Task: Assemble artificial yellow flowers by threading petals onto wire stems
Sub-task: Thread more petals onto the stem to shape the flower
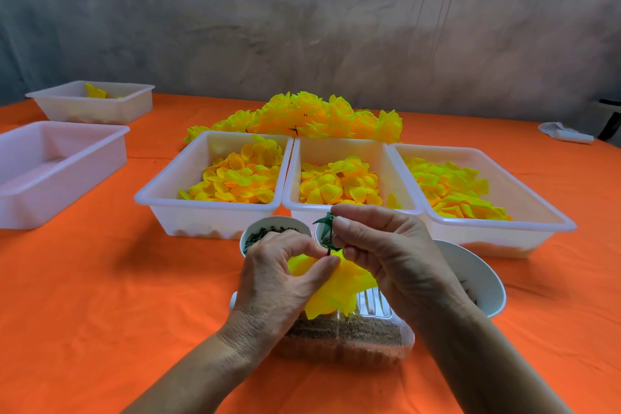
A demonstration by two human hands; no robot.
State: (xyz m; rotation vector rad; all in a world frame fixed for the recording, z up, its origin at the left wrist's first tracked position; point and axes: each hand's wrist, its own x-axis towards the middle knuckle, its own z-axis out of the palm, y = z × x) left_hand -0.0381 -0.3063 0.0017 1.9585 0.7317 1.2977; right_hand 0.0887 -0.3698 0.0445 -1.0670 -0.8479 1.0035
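Observation:
My left hand (279, 274) pinches a bunch of yellow petals (339, 289) just above the table's near edge. My right hand (379, 252) pinches a thin dark green stem (329, 235) that stands upright through the petals, its green leafy tip poking up beside my fingers. Both hands meet over the petals, and the stem's lower end is hidden by them. Three white trays of loose yellow petals stand behind: left (161, 208), middle (336, 208), right (537, 212). A heap of finished yellow flowers (312, 118) lies beyond them.
Two small white cups (268, 223) of dark green parts stand under my hands, a larger white bowl (484, 282) at the right. A clear lidded box (346, 343) sits below my hands. Two more white trays (50, 178) (90, 104) stand far left on the orange cloth.

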